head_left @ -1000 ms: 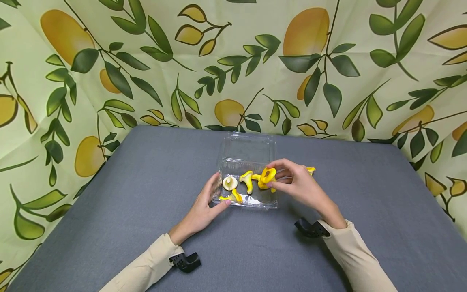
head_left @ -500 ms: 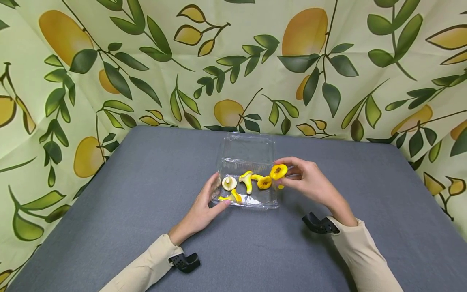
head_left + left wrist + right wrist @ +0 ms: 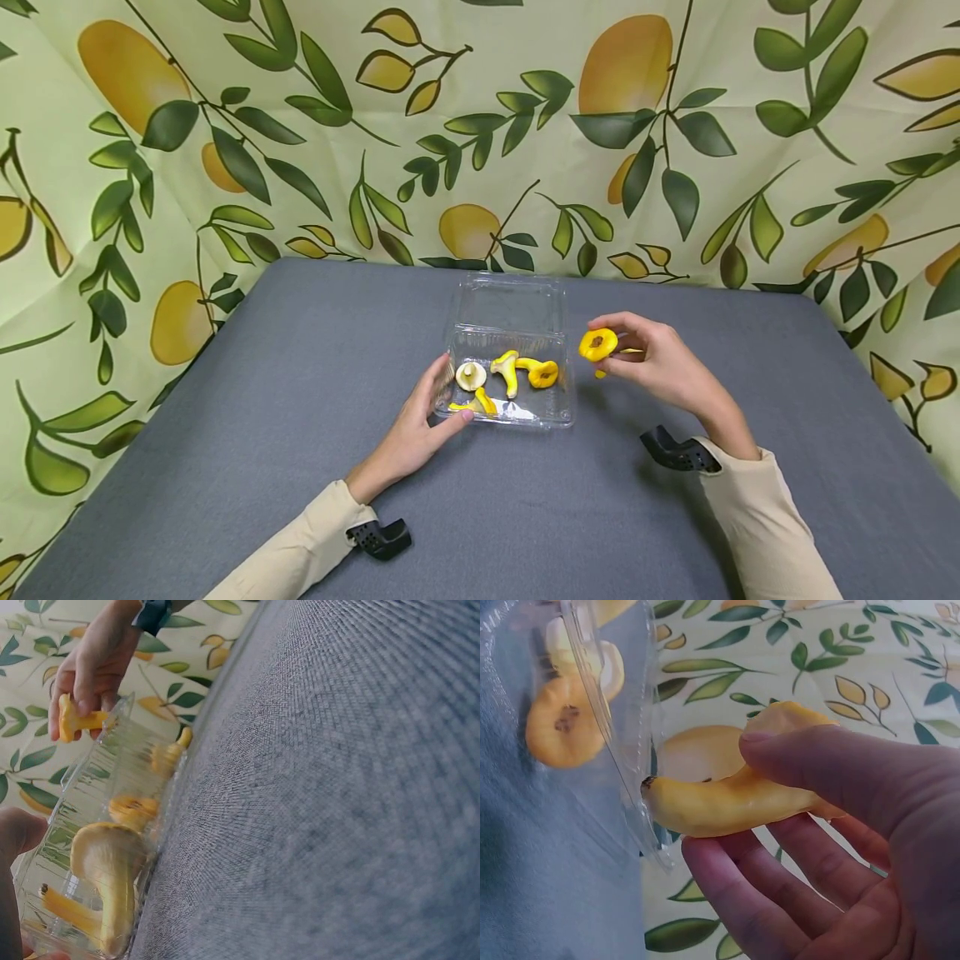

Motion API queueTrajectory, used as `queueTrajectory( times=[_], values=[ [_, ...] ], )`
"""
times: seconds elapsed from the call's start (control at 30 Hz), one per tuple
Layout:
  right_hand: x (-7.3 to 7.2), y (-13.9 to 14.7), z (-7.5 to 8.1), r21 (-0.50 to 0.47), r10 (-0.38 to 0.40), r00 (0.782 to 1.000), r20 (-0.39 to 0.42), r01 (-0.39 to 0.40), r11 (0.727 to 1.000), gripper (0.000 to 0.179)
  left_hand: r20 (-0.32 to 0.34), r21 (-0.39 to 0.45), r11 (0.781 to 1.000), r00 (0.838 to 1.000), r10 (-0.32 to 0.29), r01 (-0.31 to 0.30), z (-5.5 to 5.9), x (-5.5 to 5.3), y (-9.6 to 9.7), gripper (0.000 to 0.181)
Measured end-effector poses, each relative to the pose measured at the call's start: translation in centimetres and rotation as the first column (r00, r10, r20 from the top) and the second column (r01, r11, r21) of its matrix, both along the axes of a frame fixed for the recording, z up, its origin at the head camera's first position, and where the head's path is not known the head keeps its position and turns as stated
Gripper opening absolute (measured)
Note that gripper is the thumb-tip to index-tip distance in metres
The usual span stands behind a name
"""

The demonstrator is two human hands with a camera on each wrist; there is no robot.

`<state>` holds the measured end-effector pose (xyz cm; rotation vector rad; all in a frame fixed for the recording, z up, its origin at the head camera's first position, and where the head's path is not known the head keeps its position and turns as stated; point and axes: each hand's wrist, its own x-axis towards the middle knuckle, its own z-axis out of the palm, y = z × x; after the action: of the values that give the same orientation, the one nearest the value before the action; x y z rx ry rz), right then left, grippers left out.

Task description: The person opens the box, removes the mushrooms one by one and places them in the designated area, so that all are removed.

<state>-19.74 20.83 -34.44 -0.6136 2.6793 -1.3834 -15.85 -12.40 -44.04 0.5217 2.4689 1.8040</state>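
Observation:
In the head view my right hand [image 3: 658, 360] pinches a yellow chanterelle mushroom [image 3: 597, 344] above the table, just right of a clear plastic container [image 3: 551, 414]. The right wrist view shows the thumb over the chanterelle's cap and fingers beneath, its curved stem [image 3: 712, 806] jutting out beside the container wall. My left hand [image 3: 416, 423] grips the container's left side, thumb on the front rim. Inside lie a pale round mushroom [image 3: 471, 377] and several chanterelles, among them one at the centre [image 3: 507, 372], one at the right [image 3: 543, 375] and one in front [image 3: 485, 402].
The container's hinged lid [image 3: 512, 303] stands open at the back. A bit of yellow [image 3: 632, 351] shows behind my right fingers, mostly hidden. Grey cloth covers the table [image 3: 322, 333]; a leaf-patterned fabric backdrop [image 3: 420, 175] rises behind it and along the sides.
My right hand has carried the chanterelle rightward, from above the container's right part to outside its right wall. The left hand and the container have stayed in place.

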Motion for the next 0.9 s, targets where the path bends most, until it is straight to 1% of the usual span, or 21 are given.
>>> queueTrajectory(
  times=[0.27,0.5,0.6,0.8,0.9],
  values=[
    [-0.1,1.2,0.4,0.04,-0.019,1.0,-0.012,0.019,0.999,0.044,-0.003,-0.005,1.0,1.0,-0.004,0.004,0.0,0.0,0.0,0.083],
    [0.0,2.4,0.6,0.027,-0.014,1.0,0.018,0.013,1.0,0.043,-0.005,-0.005,1.0,1.0,-0.003,0.003,0.1,0.0,0.0,0.083],
    [-0.1,2.9,0.5,0.029,-0.03,0.999,0.016,0.029,0.999,0.041,-0.003,-0.007,1.0,1.0,-0.001,0.0,0.2,0.0,0.0,0.083],
    [-0.3,3.9,0.6,0.094,-0.092,0.996,-0.017,0.093,0.991,0.042,0.004,-0.006,1.0,1.0,-0.002,0.002,0.2,0.1,0.0,0.083],
    [-0.3,4.6,0.6,0.113,-0.113,0.994,-0.008,0.113,0.987,0.043,0.006,-0.012,1.0,1.0,-0.002,0.002,0.1,0.0,0.0,0.083]
  ],
)
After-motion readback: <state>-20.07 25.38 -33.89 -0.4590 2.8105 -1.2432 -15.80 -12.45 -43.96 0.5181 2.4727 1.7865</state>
